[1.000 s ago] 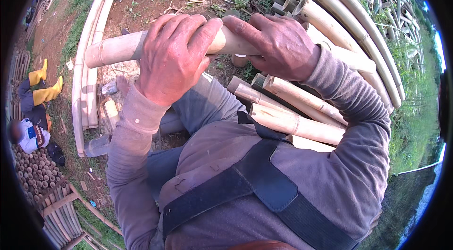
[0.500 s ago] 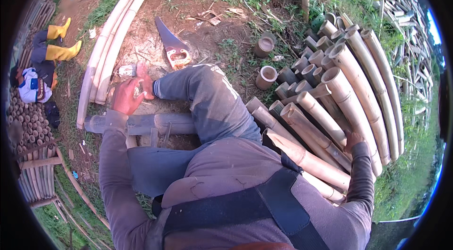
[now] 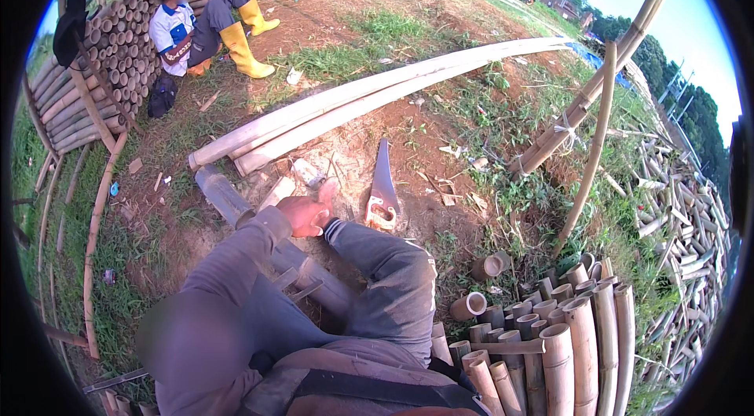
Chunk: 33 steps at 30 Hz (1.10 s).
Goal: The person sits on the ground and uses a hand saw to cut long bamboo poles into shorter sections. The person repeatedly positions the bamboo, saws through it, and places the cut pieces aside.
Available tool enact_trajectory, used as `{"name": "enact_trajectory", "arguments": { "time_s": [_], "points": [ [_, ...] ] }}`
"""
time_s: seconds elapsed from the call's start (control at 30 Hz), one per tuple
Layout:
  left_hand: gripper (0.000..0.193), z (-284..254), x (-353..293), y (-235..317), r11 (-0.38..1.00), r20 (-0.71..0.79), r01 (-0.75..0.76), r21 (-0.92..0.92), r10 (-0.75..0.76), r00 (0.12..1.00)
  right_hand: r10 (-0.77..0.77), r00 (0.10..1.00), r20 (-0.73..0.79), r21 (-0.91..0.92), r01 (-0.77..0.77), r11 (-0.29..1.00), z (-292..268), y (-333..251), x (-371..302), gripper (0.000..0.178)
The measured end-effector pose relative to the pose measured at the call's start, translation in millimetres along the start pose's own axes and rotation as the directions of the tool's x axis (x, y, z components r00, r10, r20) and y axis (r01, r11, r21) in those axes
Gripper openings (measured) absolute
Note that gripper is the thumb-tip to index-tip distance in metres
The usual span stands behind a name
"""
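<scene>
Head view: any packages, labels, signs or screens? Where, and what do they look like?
No signs, screens or clear labels show.
Crumpled clear plastic bottle or wrapper: on the bare soil just ahead of the left hand, beside the saw; any label on it is too small to tell.
Small pale scrap: on the grass near the seated person's yellow boots; possibly litter, kind unclear.

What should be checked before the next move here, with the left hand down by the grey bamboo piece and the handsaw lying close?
1. Left hand placed: ok, resting low beside the bent knee.
2. Right hand in view: not ok, out of sight.
3. Curved handsaw with orange handle free: ok, lying on bare soil, apart from the hand.
4. Grey cut bamboo piece steady: cannot tell, partly hidden by the sleeve.
5. Long pale bamboo poles out of the way: ok, lying beyond the saw.
6. Seated person in yellow boots distant: ok.
</scene>
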<state>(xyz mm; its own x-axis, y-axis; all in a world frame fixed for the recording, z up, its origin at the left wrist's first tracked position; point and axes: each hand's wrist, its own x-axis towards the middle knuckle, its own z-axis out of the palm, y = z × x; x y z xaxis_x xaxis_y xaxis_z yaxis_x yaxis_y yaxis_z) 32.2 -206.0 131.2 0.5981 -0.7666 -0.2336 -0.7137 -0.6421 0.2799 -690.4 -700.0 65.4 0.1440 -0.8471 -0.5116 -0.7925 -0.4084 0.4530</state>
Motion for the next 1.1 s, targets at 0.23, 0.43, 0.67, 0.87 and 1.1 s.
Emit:
{"name": "enact_trajectory", "arguments": {
  "time_s": [0.23,0.43,0.67,0.87,1.1],
  "points": [
    [0.060,7.0,-6.1,-12.0,0.998,0.019,0.056,-0.039,-0.055,0.998,-0.666,0.744,-0.054,0.364,0.636,0.681,-150.6,-121.8,-26.8,0.041],
    [0.063,7.7,-11.7,-30.9,0.966,0.094,0.243,-0.084,-0.235,0.967,-0.672,0.231,-0.704,-0.014,0.941,0.337,-243.0,-336.4,-110.3,0.079],
    [0.062,3.8,-36.6,-47.2,0.958,0.050,0.273,-0.085,-0.270,0.962,-0.884,0.248,-0.397,-0.274,0.887,0.372,-259.5,-504.6,-87.5,0.071],
    [0.065,-3.5,-34.4,-44.6,0.954,0.058,0.265,-0.144,-0.259,0.964,-0.834,0.319,-0.450,-0.325,0.811,0.486,-243.3,-513.1,-79.9,0.067],
    [0.068,2.4,-18.4,-44.1,0.961,0.092,0.262,-0.085,-0.254,0.963,-0.839,0.199,-0.506,-0.370,0.829,0.420,-237.5,-505.2,-81.2,0.064]
  ]
}}
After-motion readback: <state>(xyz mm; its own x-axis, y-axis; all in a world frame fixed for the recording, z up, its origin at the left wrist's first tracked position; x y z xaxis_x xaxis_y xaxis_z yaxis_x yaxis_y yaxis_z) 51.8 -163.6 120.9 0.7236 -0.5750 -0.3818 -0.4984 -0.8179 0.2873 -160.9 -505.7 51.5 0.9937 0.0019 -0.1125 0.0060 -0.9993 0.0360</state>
